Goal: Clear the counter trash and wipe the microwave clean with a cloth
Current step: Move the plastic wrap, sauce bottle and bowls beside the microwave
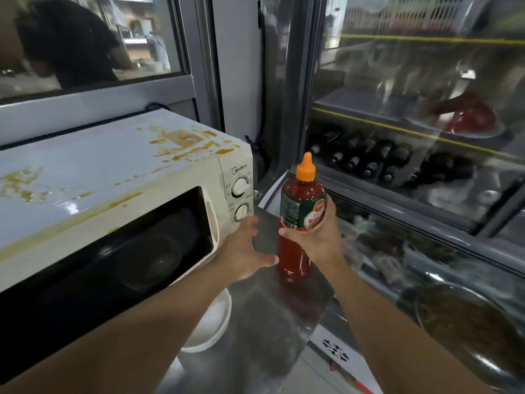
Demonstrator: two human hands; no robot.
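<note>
At centre frame the right hand point(315, 237) grips a red sauce bottle point(301, 220) around its labelled middle, holding it upright with its base on or just above the steel counter point(272, 317), probably to get it out of the way before wiping. The bottle looks nearly full of red sauce under an orange nozzle cap point(306, 167). The left hand point(244, 248) is open, fingers spread, resting against the lower right corner of the microwave point(119, 194), which fills the left of the frame, its top streaked with orange-brown spills. A white bowl point(211, 322) sits below the left forearm; its contents cannot be seen. No cloth is visible.
</note>
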